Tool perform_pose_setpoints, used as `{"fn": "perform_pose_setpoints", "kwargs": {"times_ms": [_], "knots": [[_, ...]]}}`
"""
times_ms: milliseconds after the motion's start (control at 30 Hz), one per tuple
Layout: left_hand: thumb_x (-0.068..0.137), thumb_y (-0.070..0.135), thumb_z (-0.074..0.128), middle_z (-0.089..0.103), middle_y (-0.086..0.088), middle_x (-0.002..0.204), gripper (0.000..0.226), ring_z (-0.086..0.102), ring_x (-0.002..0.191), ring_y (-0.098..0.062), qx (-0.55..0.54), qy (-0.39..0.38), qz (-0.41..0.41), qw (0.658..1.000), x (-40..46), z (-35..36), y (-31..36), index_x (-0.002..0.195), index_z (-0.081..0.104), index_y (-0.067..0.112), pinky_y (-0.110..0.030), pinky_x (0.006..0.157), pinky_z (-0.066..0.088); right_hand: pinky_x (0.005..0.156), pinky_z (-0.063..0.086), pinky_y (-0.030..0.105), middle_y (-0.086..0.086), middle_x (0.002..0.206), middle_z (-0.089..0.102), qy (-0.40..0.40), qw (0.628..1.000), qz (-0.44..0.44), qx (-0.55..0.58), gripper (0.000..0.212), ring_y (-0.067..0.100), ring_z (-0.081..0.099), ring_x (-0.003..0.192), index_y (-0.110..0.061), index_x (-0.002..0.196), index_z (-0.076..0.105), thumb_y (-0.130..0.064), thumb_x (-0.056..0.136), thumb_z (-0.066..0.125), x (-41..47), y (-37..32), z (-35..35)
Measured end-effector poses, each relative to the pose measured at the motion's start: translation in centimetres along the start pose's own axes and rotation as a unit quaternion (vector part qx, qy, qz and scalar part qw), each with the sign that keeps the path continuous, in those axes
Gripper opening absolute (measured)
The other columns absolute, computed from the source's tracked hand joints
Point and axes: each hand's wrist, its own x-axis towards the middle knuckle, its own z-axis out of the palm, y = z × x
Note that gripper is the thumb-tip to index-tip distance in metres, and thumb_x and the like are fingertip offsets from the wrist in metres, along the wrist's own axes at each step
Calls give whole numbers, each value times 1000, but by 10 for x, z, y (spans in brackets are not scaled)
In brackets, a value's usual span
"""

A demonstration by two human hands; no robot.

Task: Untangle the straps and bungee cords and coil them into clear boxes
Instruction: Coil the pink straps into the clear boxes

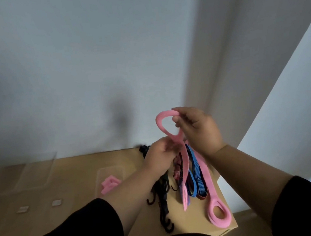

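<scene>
Left hand [159, 154] fingers pinching low, right hand [198, 128] fingers pinching higher, forearms raised

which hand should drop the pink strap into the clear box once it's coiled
Left hand, probably: the clear box lies on its side, and it already pinches the pink strap; the right hand is farther off.

Two hands [159, 154], two pink straps [203, 168].

The tan counter [101, 159] carries a clear box [106, 173] holding a pink coil [110, 184], black hooked cords [163, 204], blue cords [195, 173], a pink strap's looped end [219, 214], and clear lids [21, 175] at left.
</scene>
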Motion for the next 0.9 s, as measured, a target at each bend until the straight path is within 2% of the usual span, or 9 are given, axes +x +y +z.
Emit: {"fn": "perform_pose_setpoints", "kwargs": {"times_ms": [67,167,267,400,500,600,700,800,900], "knots": [[93,36,66,75,18,96,13,70,93,-1,6,6,-3,1000,-6,-13,4,92,72,47,-27,86,55,74,55,23,-20,84,67,1,1000,20,23,22,3,65,85,-24,118,73,-20,99,64,4,-4,8],[91,29,70,75,7,84,14,72,81,-15,17,11,-21,1000,-15,-36,2,80,73,37,-34,78,58,74,58,22,-17,88,71,0,994,70,81,23,3,69,84,-28,121,70,-24,99,65,9,-8,24],[89,24,74,72,4,74,19,64,66,-9,16,15,-22,1000,-26,-63,0,74,73,36,-24,65,50,70,54,11,-21,91,70,-5,987,98,128,26,3,70,80,-41,117,67,-23,99,65,14,-17,43],[87,21,75,69,8,75,13,58,65,-1,32,18,-21,999,-39,-96,-6,80,73,32,-17,64,44,68,56,16,-19,93,73,-5,978,125,166,31,7,70,77,-48,104,69,-18,99,64,21,-28,64],[85,20,76,65,6,81,6,56,71,-4,64,43,5,997,-45,-121,-7,81,73,23,-24,72,46,67,55,15,-16,89,74,-23,976,139,166,27,8,70,75,-46,101,71,-21,99,63,26,-37,84],[79,10,83,56,15,97,8,56,96,-7,101,111,87,985,-48,-142,-2,84,77,13,-16,84,42,67,58,19,-13,84,73,-33,967,179,178,20,9,69,66,-42,103,70,-23,99,62,30,-43,103],[78,14,85,51,26,118,18,50,115,-13,123,149,149,970,-51,-165,7,87,78,29,-13,94,39,65,60,25,-8,78,74,-67,951,233,192,12,13,68,61,-26,106,72,-23,99,62,32,-49,120],[83,22,81,58,33,124,36,50,125,-1,84,138,147,976,-54,-187,20,84,70,56,-8,97,38,60,59,27,1,68,69,-105,925,277,238,18,14,65,60,-17,92,76,-20,100,60,25,-57,137],[83,35,73,67,26,111,14,59,115,3,53,122,124,983,-58,-198,26,84,73,49,-7,90,42,62,55,31,8,73,66,-182,898,309,255,34,19,60,62,-16,76,75,-26,101,55,14,-62,152]]}}
